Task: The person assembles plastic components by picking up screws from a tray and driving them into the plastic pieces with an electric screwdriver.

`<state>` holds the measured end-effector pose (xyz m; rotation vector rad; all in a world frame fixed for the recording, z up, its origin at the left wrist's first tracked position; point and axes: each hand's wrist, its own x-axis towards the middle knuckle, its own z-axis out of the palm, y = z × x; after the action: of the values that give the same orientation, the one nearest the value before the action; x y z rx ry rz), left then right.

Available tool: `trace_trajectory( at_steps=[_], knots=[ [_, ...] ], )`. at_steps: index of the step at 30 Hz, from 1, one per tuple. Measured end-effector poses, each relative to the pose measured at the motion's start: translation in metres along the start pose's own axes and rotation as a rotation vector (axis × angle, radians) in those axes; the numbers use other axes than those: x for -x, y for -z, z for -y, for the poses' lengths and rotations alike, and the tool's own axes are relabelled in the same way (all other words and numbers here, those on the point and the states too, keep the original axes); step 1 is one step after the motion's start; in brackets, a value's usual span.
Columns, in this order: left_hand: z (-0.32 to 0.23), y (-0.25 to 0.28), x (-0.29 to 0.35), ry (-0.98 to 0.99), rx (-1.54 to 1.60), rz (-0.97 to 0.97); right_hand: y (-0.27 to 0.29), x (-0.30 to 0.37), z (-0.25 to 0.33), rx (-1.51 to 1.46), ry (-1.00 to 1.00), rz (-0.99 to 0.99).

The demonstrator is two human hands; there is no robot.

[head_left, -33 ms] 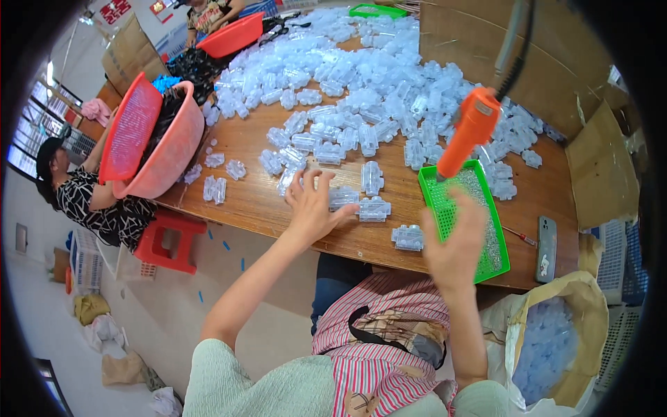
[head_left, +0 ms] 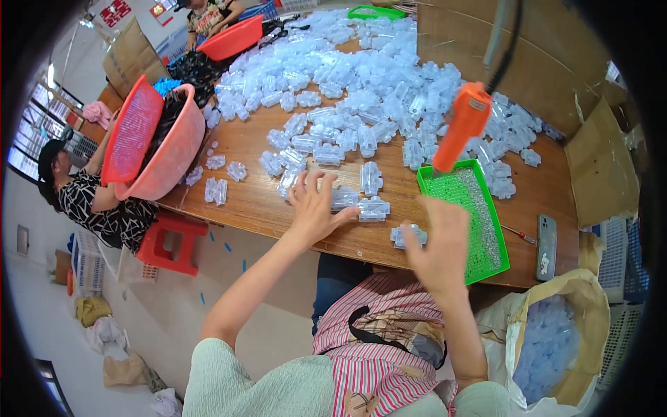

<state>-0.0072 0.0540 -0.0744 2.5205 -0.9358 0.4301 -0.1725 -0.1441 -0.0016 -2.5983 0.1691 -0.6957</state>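
My left hand (head_left: 314, 208) lies with fingers spread at the near side of the table, thumb and fingertips against clear plastic housings (head_left: 343, 199). Just right of its thumb is another clear housing (head_left: 374, 209), with a further one (head_left: 371, 178) behind. My right hand (head_left: 445, 243) is smeared by motion, its thumb apart from the fingers, and nothing shows in it. It hovers between a lone clear housing (head_left: 408, 237) and a green perforated tray (head_left: 479, 276) of small metal pieces. Above the tray hangs an orange electric screwdriver (head_left: 464, 125) on a black cord.
A large heap of clear housings (head_left: 333, 69) covers the back of the table. To the right lie a phone (head_left: 546, 247) and a thin screwdriver (head_left: 520, 235). An open sack (head_left: 597, 326) of clear parts stands at lower right. Two co-workers sit on the left, near pink-red basins (head_left: 187, 149).
My right hand has shifted slightly left, toward the lone housing. The hanging orange screwdriver has swung a little left. My left hand has stayed nearly in place.
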Motion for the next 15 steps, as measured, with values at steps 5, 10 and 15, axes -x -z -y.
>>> trace_trajectory(
  at_steps=[5,10,15],
  knots=[
    [-0.002,-0.012,0.000,-0.175,-0.058,-0.057,-0.054,0.030,-0.021,0.321,0.094,0.178],
    [0.005,-0.011,0.003,-0.159,0.029,-0.072,-0.052,0.015,-0.014,0.167,0.049,0.209],
    [0.003,-0.011,0.001,-0.172,0.049,-0.073,-0.062,-0.008,0.019,0.033,-0.149,0.131]
  ],
)
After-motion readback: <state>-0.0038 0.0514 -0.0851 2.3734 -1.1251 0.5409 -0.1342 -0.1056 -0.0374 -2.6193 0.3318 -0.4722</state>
